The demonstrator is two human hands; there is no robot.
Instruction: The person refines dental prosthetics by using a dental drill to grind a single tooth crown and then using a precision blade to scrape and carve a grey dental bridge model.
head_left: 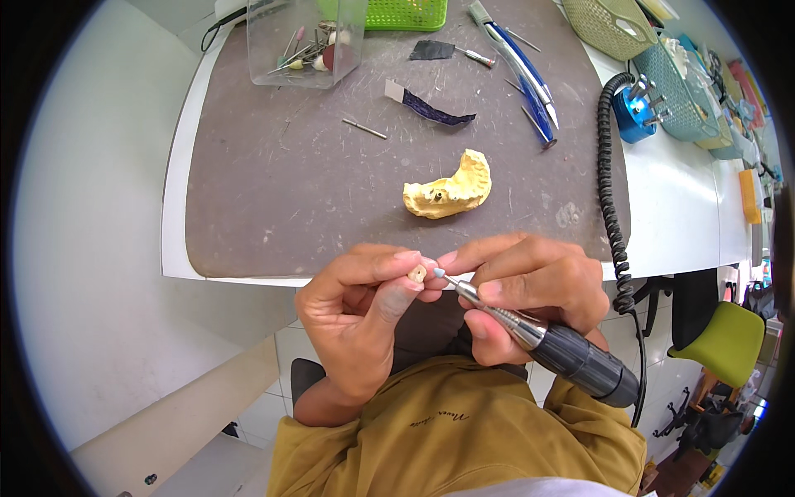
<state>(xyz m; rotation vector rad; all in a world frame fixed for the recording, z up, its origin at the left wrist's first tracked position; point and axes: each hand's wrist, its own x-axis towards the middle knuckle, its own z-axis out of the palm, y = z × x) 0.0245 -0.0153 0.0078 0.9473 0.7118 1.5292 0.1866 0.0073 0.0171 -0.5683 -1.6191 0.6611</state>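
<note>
Between the thumb and fingers of my left hand (356, 306) is a small cream dental crown (418, 273) with a dark hole in it. My right hand (534, 286) grips a dental handpiece (580, 356), its silver nose pointing left and its black body running toward the lower right. A pale blue grinding tip (440, 272) on its thin shank sits just right of the crown, with a slight gap. Both hands are close together in front of the table's near edge. Beyond them a yellow plaster dental model (451, 189) lies on the brown mat.
A clear box (269, 41) of burs and polishing tips stands at the back left. A metal bur (364, 128), an articulating paper strip (439, 109) and blue-handled tweezers (522, 62) lie on the mat (273, 182). A coiled black cord (609, 182) runs down the right, near a blue bur holder (636, 116).
</note>
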